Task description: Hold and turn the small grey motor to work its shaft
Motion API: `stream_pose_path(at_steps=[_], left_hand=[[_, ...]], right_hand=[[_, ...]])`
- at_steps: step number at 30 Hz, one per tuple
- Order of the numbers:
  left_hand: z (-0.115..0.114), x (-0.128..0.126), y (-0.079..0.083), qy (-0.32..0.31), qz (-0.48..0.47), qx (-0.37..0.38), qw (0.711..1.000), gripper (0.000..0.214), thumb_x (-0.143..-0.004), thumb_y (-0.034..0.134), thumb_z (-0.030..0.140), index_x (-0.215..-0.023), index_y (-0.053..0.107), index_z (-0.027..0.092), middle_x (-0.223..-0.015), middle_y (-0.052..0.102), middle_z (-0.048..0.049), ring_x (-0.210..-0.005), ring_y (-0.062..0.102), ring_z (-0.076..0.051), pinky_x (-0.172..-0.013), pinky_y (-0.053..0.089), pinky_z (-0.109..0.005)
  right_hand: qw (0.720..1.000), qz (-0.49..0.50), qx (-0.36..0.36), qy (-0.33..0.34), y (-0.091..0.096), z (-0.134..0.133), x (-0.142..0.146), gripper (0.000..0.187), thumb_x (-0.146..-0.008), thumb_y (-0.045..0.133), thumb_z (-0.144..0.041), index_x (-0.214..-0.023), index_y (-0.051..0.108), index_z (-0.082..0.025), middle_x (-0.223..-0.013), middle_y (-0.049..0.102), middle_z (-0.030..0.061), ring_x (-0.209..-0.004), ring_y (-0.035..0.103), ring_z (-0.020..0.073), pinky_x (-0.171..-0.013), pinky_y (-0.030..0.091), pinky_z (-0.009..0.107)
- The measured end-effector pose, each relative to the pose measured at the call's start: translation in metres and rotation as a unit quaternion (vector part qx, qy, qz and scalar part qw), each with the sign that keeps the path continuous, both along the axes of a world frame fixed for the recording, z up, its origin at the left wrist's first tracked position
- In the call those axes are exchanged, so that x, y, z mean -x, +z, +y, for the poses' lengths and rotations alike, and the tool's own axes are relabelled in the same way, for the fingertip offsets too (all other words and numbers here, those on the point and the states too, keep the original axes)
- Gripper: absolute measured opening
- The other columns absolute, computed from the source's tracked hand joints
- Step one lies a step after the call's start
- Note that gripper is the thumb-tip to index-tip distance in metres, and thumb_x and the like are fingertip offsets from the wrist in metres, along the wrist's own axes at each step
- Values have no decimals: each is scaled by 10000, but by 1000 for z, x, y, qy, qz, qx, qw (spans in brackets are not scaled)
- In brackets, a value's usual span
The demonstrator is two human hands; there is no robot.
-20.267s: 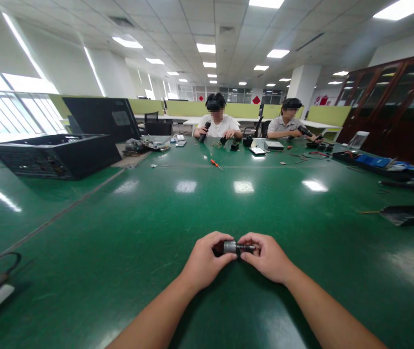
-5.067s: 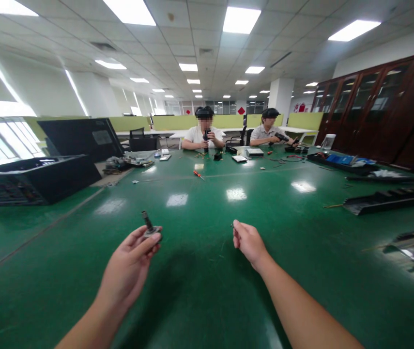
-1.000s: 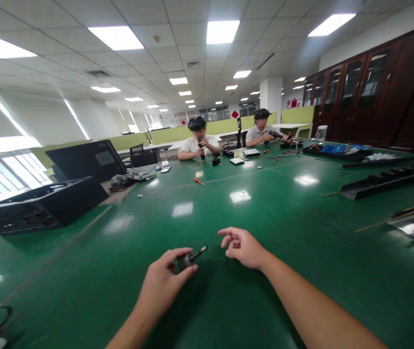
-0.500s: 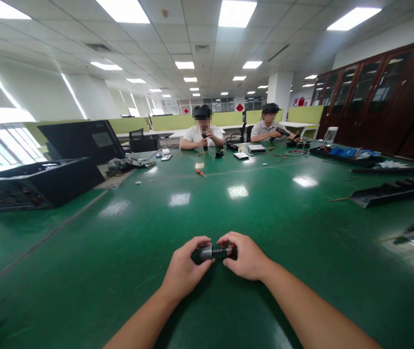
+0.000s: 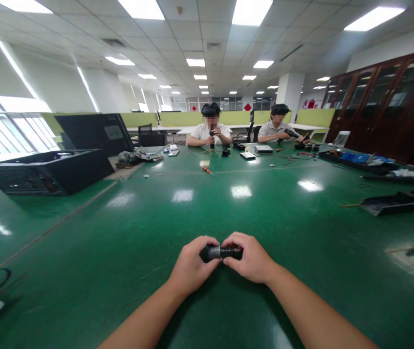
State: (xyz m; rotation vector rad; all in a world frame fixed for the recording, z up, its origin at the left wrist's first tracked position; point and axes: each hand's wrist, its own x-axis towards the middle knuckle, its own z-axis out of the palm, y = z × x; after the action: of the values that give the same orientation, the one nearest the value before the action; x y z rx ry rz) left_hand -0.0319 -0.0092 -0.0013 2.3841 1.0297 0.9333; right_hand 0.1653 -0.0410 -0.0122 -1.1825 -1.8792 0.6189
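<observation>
My left hand (image 5: 195,261) is curled round the left end of a dark cylindrical part with a silver-grey collar (image 5: 214,252). Its right end, darker and ringed with ridges (image 5: 230,253), is gripped between the fingers and thumb of my right hand (image 5: 252,258). The part lies level, just above the green tabletop (image 5: 177,218). I cannot tell whether its two ends are one piece or two fitted together. My fingers cover much of both ends.
An orange screwdriver (image 5: 207,170) lies farther off. At the left stands an open black computer case (image 5: 50,172); a black metal rail (image 5: 403,201) lies at the right. Two people sit across the table, one holding a dark tool (image 5: 212,138), beside small parts and a silver box (image 5: 264,149).
My hands have come closer together on the part, and less of its ridged section shows between them. The whole view has shifted slightly to the left.
</observation>
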Motion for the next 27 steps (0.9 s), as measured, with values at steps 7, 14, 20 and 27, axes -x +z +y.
stream_pose_path(at_steps=[7,14,20,27], left_hand=[[-2,-3,-4,26,1,-12,1000,169,-752,680,194,-916,646,221,-897,683,-21,-841,628,-200,-772,475,-319],[-4,-3,-8,15,-10,-2,1000,204,-739,699,168,-929,641,213,-918,683,-32,-877,636,-208,-800,483,-334],[-4,-3,-9,19,-3,7,1000,215,-733,718,160,-925,642,217,-921,685,-22,-887,638,-210,-808,480,-336],[-4,-2,-9,20,-1,17,1000,218,-730,716,140,-921,648,221,-920,683,-8,-889,641,-202,-817,474,-332]], right_hand=[[1000,5,9,1,-2,4,-2,150,-743,706,-181,-891,729,-188,-839,673,31,-774,610,163,-700,435,267],[1000,0,15,5,-3,5,-3,115,-767,698,-198,-866,757,-196,-811,692,37,-738,617,165,-683,440,268],[1000,-17,8,5,-4,5,-4,100,-778,692,-205,-848,763,-192,-784,691,33,-723,614,159,-674,430,263],[1000,-28,7,7,-2,6,-5,118,-767,690,-196,-855,770,-192,-776,691,30,-718,613,157,-659,422,258]])
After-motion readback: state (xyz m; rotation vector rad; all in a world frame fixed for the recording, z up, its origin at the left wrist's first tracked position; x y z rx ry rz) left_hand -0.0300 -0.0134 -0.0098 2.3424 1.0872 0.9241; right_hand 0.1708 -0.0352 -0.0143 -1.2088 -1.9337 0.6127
